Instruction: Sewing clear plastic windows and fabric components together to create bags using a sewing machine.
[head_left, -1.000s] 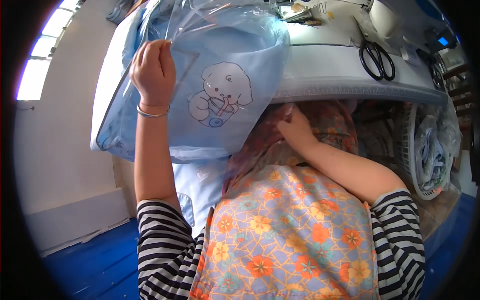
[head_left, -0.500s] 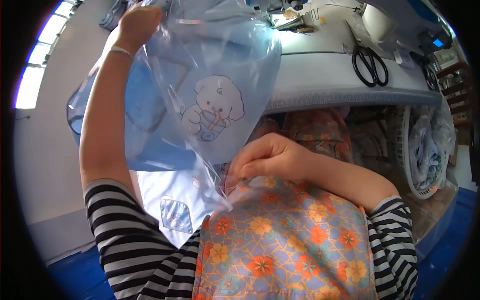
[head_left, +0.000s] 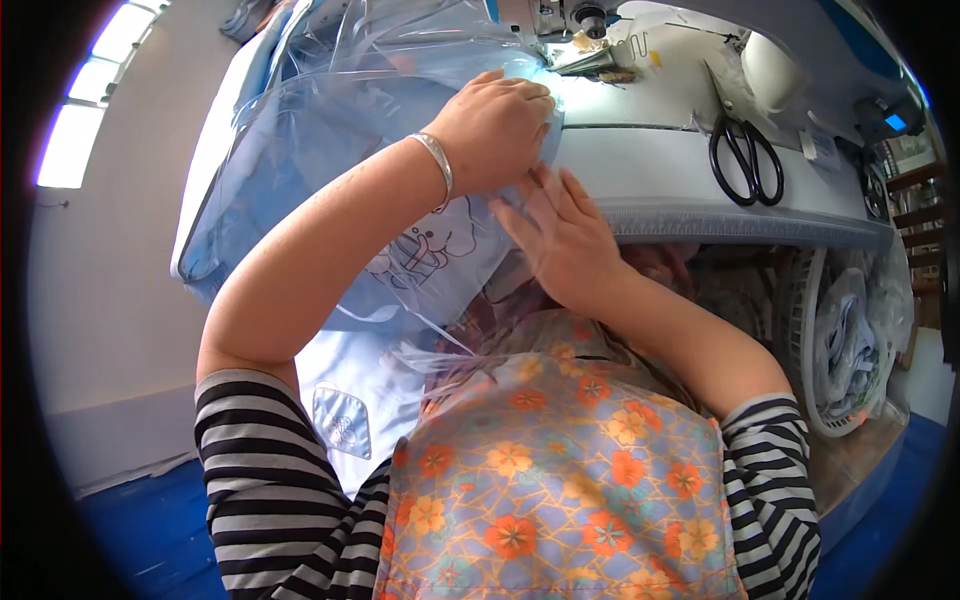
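My left hand (head_left: 495,132), with a bangle at the wrist, reaches across a clear plastic sheet (head_left: 300,130). Its fingers curl down at the sheet's right edge. Just below it my right hand (head_left: 575,240) has its fingers stretched out and slightly blurred, close to the left fingertips. A cartoon puppy print (head_left: 435,245) shows under the plastic, partly covered by my left forearm. Blue material lies beneath and hangs over the table's front edge. Below it hangs white cloth with a small blue patch (head_left: 342,422).
A lit sewing machine (head_left: 590,20) stands at the back. Black-handled scissors (head_left: 746,165) lie on the white table (head_left: 640,165), whose front edge carries a ruler strip (head_left: 720,226). A white basket (head_left: 800,340) with bagged pieces stands at the right. A floral apron (head_left: 560,480) covers my lap.
My left hand has come from the far left to the sheet's right edge. My right hand has risen from my lap and its fingers have straightened. The plastic now lies lower and flatter.
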